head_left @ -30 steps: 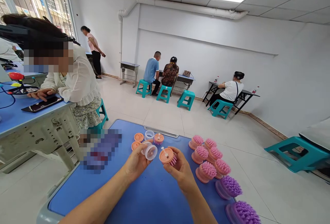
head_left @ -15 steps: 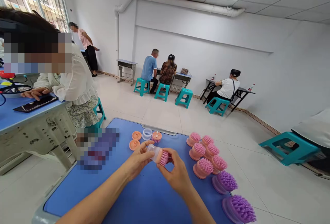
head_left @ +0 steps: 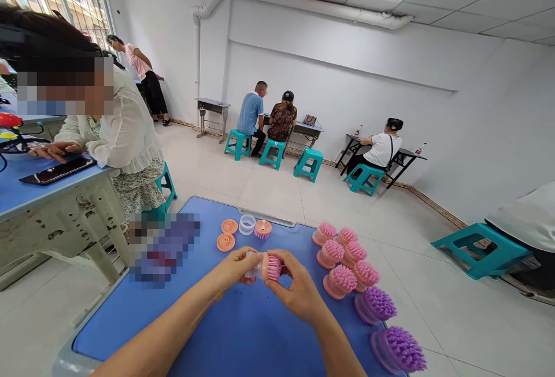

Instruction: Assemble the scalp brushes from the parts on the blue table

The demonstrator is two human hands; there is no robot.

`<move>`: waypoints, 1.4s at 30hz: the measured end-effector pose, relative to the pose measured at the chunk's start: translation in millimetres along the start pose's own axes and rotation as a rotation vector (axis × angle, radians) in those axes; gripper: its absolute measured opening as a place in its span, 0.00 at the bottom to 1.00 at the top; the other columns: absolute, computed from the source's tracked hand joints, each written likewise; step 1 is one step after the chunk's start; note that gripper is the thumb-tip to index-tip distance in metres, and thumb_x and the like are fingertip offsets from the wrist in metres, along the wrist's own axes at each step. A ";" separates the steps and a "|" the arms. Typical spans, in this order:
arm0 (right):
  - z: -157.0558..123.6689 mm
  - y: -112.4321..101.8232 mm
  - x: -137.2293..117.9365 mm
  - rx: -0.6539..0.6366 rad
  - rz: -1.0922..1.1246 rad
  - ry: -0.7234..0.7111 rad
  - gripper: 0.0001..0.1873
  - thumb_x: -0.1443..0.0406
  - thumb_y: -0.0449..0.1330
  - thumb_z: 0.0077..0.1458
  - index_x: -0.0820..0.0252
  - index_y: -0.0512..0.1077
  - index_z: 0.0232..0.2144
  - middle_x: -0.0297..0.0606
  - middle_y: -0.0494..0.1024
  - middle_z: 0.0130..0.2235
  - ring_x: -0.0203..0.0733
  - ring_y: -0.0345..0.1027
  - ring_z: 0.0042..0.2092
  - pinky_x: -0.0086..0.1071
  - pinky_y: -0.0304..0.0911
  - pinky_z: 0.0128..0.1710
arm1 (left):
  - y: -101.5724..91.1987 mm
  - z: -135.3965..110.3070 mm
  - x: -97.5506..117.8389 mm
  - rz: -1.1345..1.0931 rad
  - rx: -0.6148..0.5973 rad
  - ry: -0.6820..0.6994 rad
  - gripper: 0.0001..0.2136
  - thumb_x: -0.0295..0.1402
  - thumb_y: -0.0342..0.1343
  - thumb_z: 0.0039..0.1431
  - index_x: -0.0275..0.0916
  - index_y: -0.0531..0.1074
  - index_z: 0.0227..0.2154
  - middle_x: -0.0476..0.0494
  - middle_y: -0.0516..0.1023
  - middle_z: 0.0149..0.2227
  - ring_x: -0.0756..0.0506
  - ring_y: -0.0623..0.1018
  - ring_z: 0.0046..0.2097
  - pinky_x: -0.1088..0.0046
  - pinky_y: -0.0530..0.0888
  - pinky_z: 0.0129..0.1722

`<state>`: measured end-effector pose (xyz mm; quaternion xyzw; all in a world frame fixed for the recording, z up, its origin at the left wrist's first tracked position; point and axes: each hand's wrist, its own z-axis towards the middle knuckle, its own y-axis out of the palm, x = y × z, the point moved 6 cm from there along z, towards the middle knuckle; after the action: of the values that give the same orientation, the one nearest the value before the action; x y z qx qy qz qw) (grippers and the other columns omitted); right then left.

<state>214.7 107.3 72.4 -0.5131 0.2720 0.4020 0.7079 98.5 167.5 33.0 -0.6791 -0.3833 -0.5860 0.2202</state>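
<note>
Between my hands, above the blue desk, a small scrub brush lies sideways, its pink bristles facing right and its clear cup facing left. My left hand grips the clear cup end. Around the bristle end curl the fingers of my right hand. Just beyond are two orange round caps, a clear ring and an orange brush head lying bristles down with a white stem on top.
Several finished-looking pink brushes and two purple brushes stand along the desk's right side. A blurred purple item lies at the left edge. A person in white sleeves sits at the left desk; teal stools stand beyond.
The brush in my hands has turned from a slant to nearly level and moved slightly down. Both hands keep hold of it. The loose parts on the desk have stayed in place.
</note>
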 end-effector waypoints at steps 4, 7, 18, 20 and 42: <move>-0.4 0.3 12.4 -0.060 0.135 0.149 0.19 0.67 0.61 0.44 0.57 0.66 0.42 0.36 0.73 0.37 0.40 0.68 0.35 0.34 0.65 0.36 | 3.7 -1.1 3.7 -0.021 -0.121 0.122 0.16 0.37 0.63 0.43 0.40 0.70 0.37 0.50 0.72 0.31 0.49 0.71 0.33 0.76 0.66 0.33; -0.5 2.2 20.2 -0.089 0.244 0.218 0.17 0.65 0.61 0.45 0.58 0.66 0.39 0.35 0.73 0.33 0.39 0.67 0.33 0.32 0.65 0.32 | 4.2 -0.7 2.0 0.000 -0.144 0.173 0.19 0.33 0.64 0.41 0.41 0.69 0.40 0.49 0.73 0.32 0.47 0.71 0.35 0.74 0.67 0.35; 0.5 3.1 26.6 -0.147 0.373 0.317 0.13 0.58 0.58 0.49 0.63 0.68 0.31 0.31 0.69 0.24 0.32 0.61 0.24 0.26 0.57 0.23 | 7.7 -9.3 13.0 0.253 -0.048 0.218 0.18 0.32 0.62 0.42 0.41 0.71 0.41 0.47 0.74 0.35 0.46 0.72 0.35 0.72 0.70 0.34; 0.4 2.7 27.5 -0.143 0.361 0.313 0.14 0.57 0.59 0.47 0.62 0.68 0.31 0.31 0.69 0.24 0.32 0.61 0.24 0.26 0.58 0.23 | 7.3 -8.4 11.3 0.254 -0.049 0.212 0.19 0.33 0.62 0.42 0.40 0.71 0.41 0.46 0.75 0.34 0.45 0.73 0.34 0.71 0.70 0.33; 0.8 5.9 27.9 -0.117 0.455 0.325 0.20 0.50 0.58 0.47 0.61 0.70 0.33 0.32 0.71 0.25 0.33 0.65 0.24 0.27 0.62 0.25 | 13.2 -16.7 31.4 0.393 -0.051 0.527 0.17 0.29 0.62 0.42 0.44 0.74 0.39 0.45 0.75 0.41 0.41 0.72 0.43 0.69 0.67 0.43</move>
<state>224.4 117.1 47.3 -0.5366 0.4662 0.4781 0.5158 99.0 155.2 68.9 -0.5703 -0.1601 -0.6973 0.4037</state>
